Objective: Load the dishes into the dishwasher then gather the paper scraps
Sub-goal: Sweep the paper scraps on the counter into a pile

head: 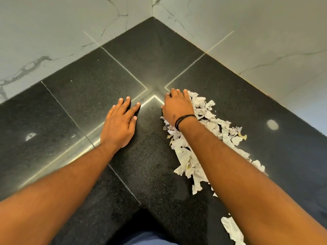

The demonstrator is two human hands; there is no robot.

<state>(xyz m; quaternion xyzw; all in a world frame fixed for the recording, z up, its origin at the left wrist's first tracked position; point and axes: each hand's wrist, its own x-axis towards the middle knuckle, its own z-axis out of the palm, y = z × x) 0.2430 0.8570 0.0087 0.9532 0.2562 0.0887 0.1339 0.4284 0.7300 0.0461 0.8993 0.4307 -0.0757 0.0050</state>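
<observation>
Two hands flat on the dark surface (pixel 92 89). Left hand (pixel 118 124) at 9 o'clock, spread wide, holding nothing, likely bracing. Right hand (pixel 177 106) at 12 o'clock of the scraps (pixel 187 156), fingers loosely bent over them, probably raking toward 6 o'clock.

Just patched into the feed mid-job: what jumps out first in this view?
The long drift of torn white paper scraps on the black granite corner countertop, running along and under the right forearm. The right hand, with a black wristband, lies at the drift's far end; the left hand lies flat on bare stone beside it. One stray scrap lies near the front edge.
</observation>
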